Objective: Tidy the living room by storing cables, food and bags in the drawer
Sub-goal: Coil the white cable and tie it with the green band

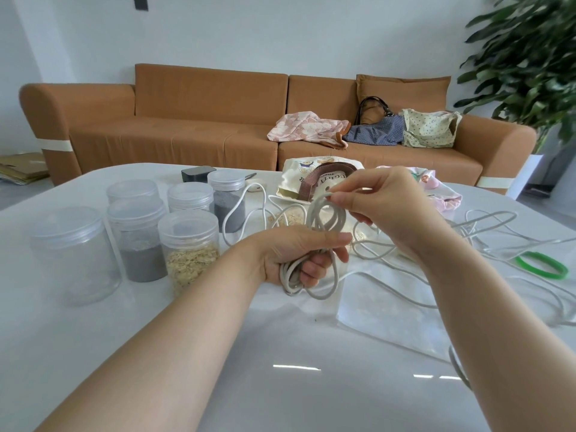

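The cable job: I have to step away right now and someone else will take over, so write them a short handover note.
Left hand: closed around a bundle of grey cable loops.
Right hand: pinching the top loop of that bundle, mid-coil.
On the white table: more loose cables, six lidded jars with oats, grey powder or nothing, spilled oats, a printed tote bag, a green band.
On the sofa: three fabric bags.
Done: nothing visibly stored; no drawer in view.
Left: finish coiling, coil the rest, then store cables, food, bags.
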Demonstrator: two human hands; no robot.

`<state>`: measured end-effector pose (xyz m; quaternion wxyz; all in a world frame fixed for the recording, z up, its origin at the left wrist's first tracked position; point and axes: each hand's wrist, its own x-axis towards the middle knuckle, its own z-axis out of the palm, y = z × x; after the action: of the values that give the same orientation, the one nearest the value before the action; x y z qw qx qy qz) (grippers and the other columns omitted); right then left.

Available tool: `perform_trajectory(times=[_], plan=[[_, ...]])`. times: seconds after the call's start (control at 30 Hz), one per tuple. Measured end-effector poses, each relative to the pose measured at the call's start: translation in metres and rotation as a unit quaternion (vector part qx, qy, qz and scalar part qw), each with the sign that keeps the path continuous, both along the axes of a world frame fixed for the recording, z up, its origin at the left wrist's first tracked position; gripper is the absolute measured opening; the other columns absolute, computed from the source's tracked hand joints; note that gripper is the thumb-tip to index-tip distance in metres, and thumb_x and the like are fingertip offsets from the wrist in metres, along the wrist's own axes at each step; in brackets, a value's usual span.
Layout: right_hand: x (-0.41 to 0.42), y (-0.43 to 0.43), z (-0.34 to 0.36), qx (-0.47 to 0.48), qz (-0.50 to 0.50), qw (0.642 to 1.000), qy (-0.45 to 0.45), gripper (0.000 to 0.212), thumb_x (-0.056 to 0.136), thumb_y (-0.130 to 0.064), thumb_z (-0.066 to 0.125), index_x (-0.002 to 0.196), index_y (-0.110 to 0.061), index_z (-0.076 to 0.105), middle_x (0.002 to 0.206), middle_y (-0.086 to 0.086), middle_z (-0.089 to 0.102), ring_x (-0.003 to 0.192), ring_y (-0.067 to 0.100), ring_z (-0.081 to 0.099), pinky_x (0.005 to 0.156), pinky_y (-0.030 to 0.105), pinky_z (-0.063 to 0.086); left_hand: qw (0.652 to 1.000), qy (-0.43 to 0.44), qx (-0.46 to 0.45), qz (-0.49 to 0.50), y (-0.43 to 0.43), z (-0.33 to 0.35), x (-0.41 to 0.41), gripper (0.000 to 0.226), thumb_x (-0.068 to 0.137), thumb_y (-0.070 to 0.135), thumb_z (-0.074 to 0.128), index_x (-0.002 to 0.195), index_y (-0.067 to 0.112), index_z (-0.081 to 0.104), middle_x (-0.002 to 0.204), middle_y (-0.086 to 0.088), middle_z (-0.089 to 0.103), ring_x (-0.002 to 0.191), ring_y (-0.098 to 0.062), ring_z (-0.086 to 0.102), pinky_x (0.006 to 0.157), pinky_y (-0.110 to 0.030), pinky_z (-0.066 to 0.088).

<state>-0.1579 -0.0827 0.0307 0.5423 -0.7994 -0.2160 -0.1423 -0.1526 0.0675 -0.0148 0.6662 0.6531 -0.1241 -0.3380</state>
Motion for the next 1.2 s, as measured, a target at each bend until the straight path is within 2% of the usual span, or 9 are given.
perform_trajectory(times=[0.13, 0.33, 0.5, 0.63, 0.73, 0.93, 1.03, 1.1, 1.2], plan=[[0.001, -0.001, 0.0, -0.011, -0.009, 1.0, -0.001, 0.016, 0.074, -0.005, 0.075, 0.065, -0.018, 0.071, 0.04, -0.009, 0.052, 0.04, 0.005, 0.038, 0.042, 0.015, 0.032, 0.999, -0.024, 0.011, -0.017, -0.005, 0.001, -0.003, 0.023, 0.07, 0.023, 0.068, 0.056, 0.011, 0.053, 0.052, 0.001, 0.045, 0.042, -0.007, 0.039, 0.035, -0.013, 0.03], [0.004, -0.001, -0.003, -0.032, -0.032, 0.999, -0.004, 0.015, 0.073, -0.009, 0.077, 0.063, -0.016, 0.07, 0.039, -0.011, 0.051, 0.038, 0.002, 0.039, 0.042, 0.013, 0.031, 0.998, -0.017, -0.002, -0.053, -0.005, -0.002, -0.004, 0.034, 0.074, 0.03, 0.059, 0.045, 0.013, 0.053, 0.058, -0.005, 0.064, 0.065, -0.021, 0.071, 0.059, -0.027, 0.058], [0.007, -0.003, -0.006, -0.028, -0.066, 0.997, -0.004, 0.019, 0.073, -0.009, 0.077, 0.061, -0.019, 0.066, 0.036, -0.015, 0.049, 0.036, 0.001, 0.04, 0.042, 0.01, 0.03, 0.997, -0.045, 0.022, -0.061, -0.006, 0.0, -0.009, 0.031, 0.083, 0.037, 0.046, 0.068, 0.009, 0.046, 0.037, 0.004, 0.035, 0.033, -0.008, 0.042, 0.046, -0.02, 0.048], [0.01, -0.009, -0.008, -0.022, -0.092, 0.995, 0.01, 0.018, 0.072, -0.018, 0.079, 0.06, -0.016, 0.066, 0.034, -0.014, 0.047, 0.035, 0.002, 0.035, 0.042, 0.012, 0.03, 0.996, -0.037, 0.034, -0.072, -0.003, 0.002, -0.009, 0.03, 0.076, 0.039, 0.052, 0.066, 0.011, 0.047, 0.035, 0.008, 0.025, 0.03, -0.003, 0.025, 0.039, -0.015, 0.031], [0.012, -0.01, -0.01, -0.04, -0.112, 0.993, 0.025, 0.026, 0.071, -0.025, 0.08, 0.062, -0.008, 0.064, 0.033, -0.013, 0.046, 0.033, 0.003, 0.034, 0.04, 0.012, 0.029, 0.995, -0.036, 0.047, -0.077, -0.003, 0.003, -0.01, 0.031, 0.075, 0.036, 0.056, 0.059, 0.013, 0.043, 0.034, 0.008, 0.023, 0.029, -0.003, 0.021, 0.04, -0.015, 0.021], [0.012, -0.011, -0.012, -0.069, -0.095, 0.992, 0.045, 0.026, 0.074, -0.024, 0.078, 0.063, -0.006, 0.063, 0.035, -0.012, 0.048, 0.032, 0.001, 0.037, 0.039, 0.009, 0.029, 0.992, -0.039, 0.103, -0.056, -0.009, -0.001, -0.009, 0.049, 0.086, 0.024, 0.059, 0.046, 0.02, 0.031, 0.035, 0.006, 0.022, 0.03, -0.007, 0.02, 0.041, -0.017, 0.022], [0.012, -0.014, -0.012, -0.042, -0.039, 0.996, 0.071, 0.02, 0.082, -0.024, 0.071, 0.072, -0.008, 0.066, 0.047, -0.008, 0.051, 0.042, 0.004, 0.036, 0.041, 0.014, 0.027, 0.992, -0.033, 0.119, -0.028, -0.009, -0.001, -0.007, 0.055, 0.093, 0.018, 0.053, 0.044, 0.022, 0.028, 0.036, 0.006, 0.021, 0.031, -0.008, 0.019, 0.045, -0.022, 0.018], [0.01, -0.017, -0.012, -0.03, 0.012, 0.995, 0.096, 0.02, 0.084, -0.026, 0.067, 0.082, -0.006, 0.069, 0.064, 0.008, 0.05, 0.053, 0.013, 0.034, 0.045, 0.019, 0.024, 0.992, -0.028, 0.121, -0.019, -0.006, 0.0, -0.006, 0.057, 0.094, 0.018, 0.051, 0.041, 0.024, 0.029, 0.036, 0.007, 0.021, 0.031, -0.007, 0.019, 0.05, -0.026, 0.012], [0.006, -0.02, -0.01, -0.044, 0.078, 0.99, 0.109, 0.02, 0.072, -0.033, 0.07, 0.086, -0.018, 0.072, 0.069, 0.01, 0.049, 0.06, 0.019, 0.03, 0.048, 0.025, 0.023, 0.992, -0.026, 0.121, -0.016, -0.002, 0.001, -0.005, 0.057, 0.093, 0.016, 0.049, 0.04, 0.024, 0.03, 0.035, 0.007, 0.022, 0.031, -0.007, 0.02, 0.051, -0.026, 0.013]])
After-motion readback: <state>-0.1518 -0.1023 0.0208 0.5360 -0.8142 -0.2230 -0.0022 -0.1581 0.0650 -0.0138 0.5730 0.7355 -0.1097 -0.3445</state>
